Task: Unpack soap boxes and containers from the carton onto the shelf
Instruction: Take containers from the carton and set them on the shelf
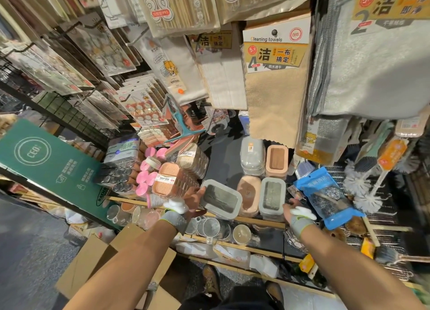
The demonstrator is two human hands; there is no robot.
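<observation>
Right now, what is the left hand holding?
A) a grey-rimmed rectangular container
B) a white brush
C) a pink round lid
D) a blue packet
A: the left hand grips a grey-rimmed rectangular container by its left edge and holds it tilted over the front of the shelf.

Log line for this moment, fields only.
step: shelving | left hand: grips grey container over shelf edge | right hand: beside grey stack, grip unclear | carton: on floor below
</observation>
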